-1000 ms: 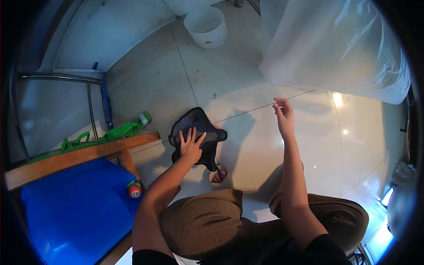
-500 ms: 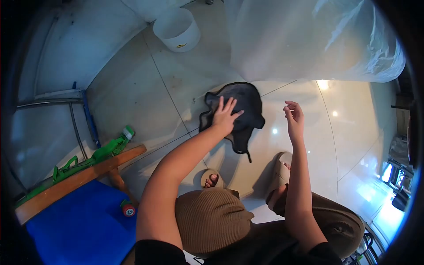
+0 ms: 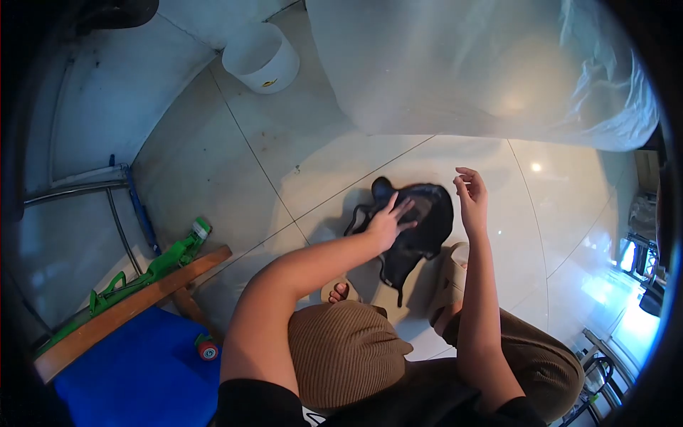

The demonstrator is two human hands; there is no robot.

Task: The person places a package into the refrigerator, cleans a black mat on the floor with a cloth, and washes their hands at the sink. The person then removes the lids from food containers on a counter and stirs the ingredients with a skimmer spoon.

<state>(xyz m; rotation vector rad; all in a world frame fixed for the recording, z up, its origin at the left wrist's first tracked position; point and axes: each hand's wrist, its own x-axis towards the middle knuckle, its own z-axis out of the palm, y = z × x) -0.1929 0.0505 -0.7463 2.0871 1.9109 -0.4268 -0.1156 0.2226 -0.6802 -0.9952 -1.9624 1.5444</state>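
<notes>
A crumpled black cloth with a thin cord-like tail lies on the tiled floor in front of my feet. My left hand rests on its left part, palm down and fingers spread. To the right of the cloth, my right hand is raised above the floor. Its fingers are loosely bent with the thumb apart, and nothing shows between them. Below the cloth are my sandalled feet, the right sandal close to its lower right edge.
A white bucket stands by the wall at upper left. Large translucent plastic sheeting hangs across the upper right. At lower left are a wood-framed blue seat and a green wheeled object.
The black cloth has slid toward my feet and to the right under my left hand, and its folds have changed shape. My right hand has hardly moved. The view has shifted slightly.
</notes>
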